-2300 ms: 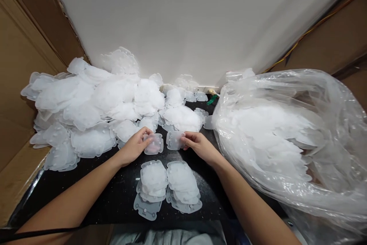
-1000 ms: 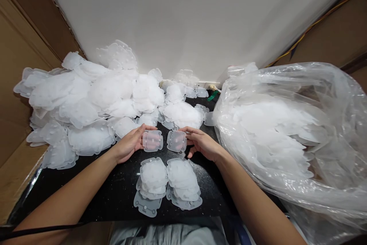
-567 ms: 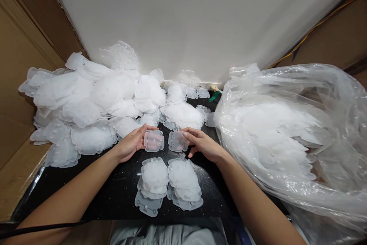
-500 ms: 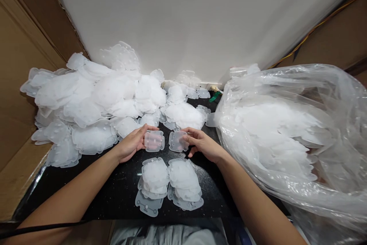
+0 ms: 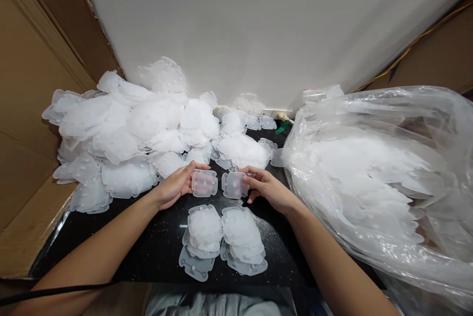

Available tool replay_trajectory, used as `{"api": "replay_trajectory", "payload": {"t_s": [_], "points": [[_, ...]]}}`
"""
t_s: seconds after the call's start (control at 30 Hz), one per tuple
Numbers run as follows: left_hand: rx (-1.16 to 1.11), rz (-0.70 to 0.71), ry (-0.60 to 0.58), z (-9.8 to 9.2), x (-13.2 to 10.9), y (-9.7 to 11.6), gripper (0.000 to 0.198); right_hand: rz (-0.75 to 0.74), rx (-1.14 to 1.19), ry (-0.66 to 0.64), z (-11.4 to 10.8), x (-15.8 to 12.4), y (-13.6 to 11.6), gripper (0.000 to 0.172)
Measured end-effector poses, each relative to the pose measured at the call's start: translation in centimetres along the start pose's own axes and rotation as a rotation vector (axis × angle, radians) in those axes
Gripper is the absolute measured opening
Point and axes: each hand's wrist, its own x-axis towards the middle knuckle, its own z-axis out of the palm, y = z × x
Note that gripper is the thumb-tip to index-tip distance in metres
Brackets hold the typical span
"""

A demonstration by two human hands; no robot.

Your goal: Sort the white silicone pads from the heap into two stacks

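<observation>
My left hand (image 5: 176,186) holds a small translucent plastic piece (image 5: 204,183) by its left edge, fingers pinched on it. My right hand (image 5: 268,189) grips a matching translucent piece (image 5: 235,185) by its right edge. The two pieces hang side by side just above the black tabletop (image 5: 155,247). Right below them lie two small stacks of the same pieces, a left stack (image 5: 202,234) and a right stack (image 5: 243,237).
A large heap of white translucent pieces (image 5: 136,128) covers the table's back left. A big clear plastic bag (image 5: 380,183) full of the same pieces fills the right side. Cardboard (image 5: 33,109) stands at the left, a white wall behind. A black cable (image 5: 55,291) crosses my left forearm.
Both hands keep holding their pieces side by side. The view has shifted slightly, so everything sits a little further right in the picture.
</observation>
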Motion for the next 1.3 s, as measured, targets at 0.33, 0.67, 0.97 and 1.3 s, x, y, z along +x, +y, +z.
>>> {"api": "replay_trajectory", "payload": {"t_s": [0.33,0.67,0.97,1.3], "points": [[0.593,0.163,-0.759,-0.1,-2.8,3.8,0.041,-0.17,-0.272,-0.584,-1.7,-2.0,-2.6,0.043],[1.261,0.541,0.271,-2.4,1.1,0.4,0.034,-0.636,-1.035,0.327,0.3,2.8,1.4,0.024],[1.554,0.576,0.348,-1.5,1.0,-0.1,0.022,-0.607,-1.497,0.477,0.9,3.4,1.3,0.009],[1.6,0.651,0.507,-0.9,1.8,-0.8,0.017,-0.463,-1.608,0.531,2.0,4.0,0.5,0.028]]}}
